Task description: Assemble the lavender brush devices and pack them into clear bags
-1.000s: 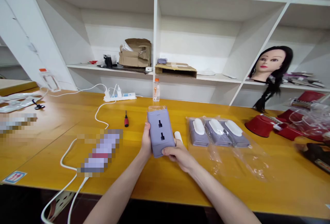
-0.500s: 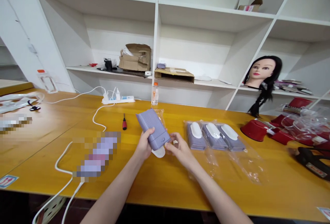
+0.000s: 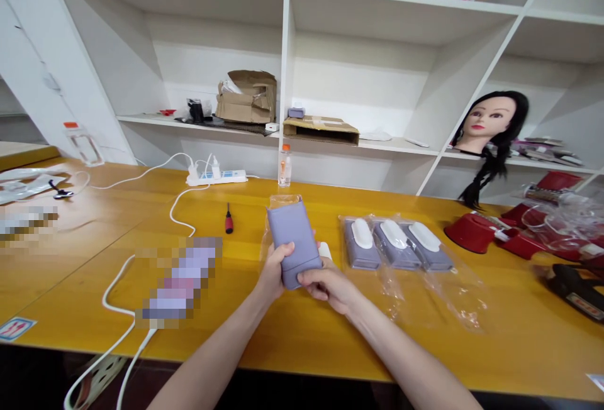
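Between both hands is a purple-grey rectangular case point(image 3: 296, 237), its smooth broad face turned up and a seam across its lower end. My left hand point(image 3: 274, 270) grips its left edge, thumb on the face. My right hand point(image 3: 329, 283) closes on the lower right corner, its other fingers partly hidden. Behind the case lie a clear plastic bag point(image 3: 267, 234) and a white oval piece point(image 3: 324, 251), mostly covered. To the right, three similar purple-grey boxes point(image 3: 363, 259) with white oval pieces point(image 3: 362, 234) on top rest in clear bags.
A red-handled screwdriver point(image 3: 229, 222) lies left of the case. Farther left are a blurred-out device point(image 3: 182, 281) on a white cable and a white power strip point(image 3: 221, 177). A bottle point(image 3: 285, 168) stands at the back. Red parts point(image 3: 469, 232) and a mannequin head point(image 3: 491, 121) are at right.
The case has been turned over, from its ribbed side to its smooth side, and stands more upright. My right hand has moved from beside its lower end to gripping the corner.
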Available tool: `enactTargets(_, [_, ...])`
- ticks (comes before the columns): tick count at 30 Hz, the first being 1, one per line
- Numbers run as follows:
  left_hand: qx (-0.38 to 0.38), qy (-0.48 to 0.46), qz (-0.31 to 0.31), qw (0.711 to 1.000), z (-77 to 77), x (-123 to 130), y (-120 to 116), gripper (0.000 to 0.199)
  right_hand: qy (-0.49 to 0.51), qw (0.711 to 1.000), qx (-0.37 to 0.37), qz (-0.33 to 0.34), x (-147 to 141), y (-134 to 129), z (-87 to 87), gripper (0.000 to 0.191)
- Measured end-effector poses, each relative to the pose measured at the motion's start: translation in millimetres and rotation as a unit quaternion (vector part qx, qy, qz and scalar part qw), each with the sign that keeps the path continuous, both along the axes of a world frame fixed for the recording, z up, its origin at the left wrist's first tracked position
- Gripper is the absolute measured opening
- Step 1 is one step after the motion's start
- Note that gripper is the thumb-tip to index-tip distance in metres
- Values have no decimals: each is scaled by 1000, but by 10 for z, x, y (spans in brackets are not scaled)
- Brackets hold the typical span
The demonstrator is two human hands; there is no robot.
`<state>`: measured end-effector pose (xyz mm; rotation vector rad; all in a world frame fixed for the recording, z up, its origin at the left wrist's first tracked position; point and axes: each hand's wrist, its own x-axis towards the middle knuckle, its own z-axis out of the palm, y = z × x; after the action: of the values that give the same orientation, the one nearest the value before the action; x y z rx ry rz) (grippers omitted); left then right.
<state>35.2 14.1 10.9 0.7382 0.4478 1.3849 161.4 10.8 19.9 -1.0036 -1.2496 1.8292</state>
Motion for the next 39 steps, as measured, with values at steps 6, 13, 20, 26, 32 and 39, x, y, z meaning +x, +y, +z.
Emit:
enactTargets(6, [-16, 35, -7, 999, 81, -17, -46, 39, -26, 1000, -8, -15, 26, -89, 68, 19])
enactTargets(13, [-122, -33, -120, 985, 120, -19, -45, 50, 5, 1000, 17, -11, 16, -177, -27, 26])
enactTargets(20, [-143, -62, -134, 979, 72, -44, -8, 55, 11, 1000, 22, -13, 19, -181, -94, 33])
enactTargets(26, [-142, -59, -135, 979, 51, -34, -1, 57, 26, 999, 46, -9, 12, -193, -151, 33])
enactTargets(32, [-71, -17, -123, 990, 30, -62, 18, 46, -12, 999, 51, 6, 66, -134, -127, 35])
enactTargets(39, [-73, 91, 168, 979, 86, 90, 58, 71, -358, 889, 244, -151, 65, -34, -94, 34])
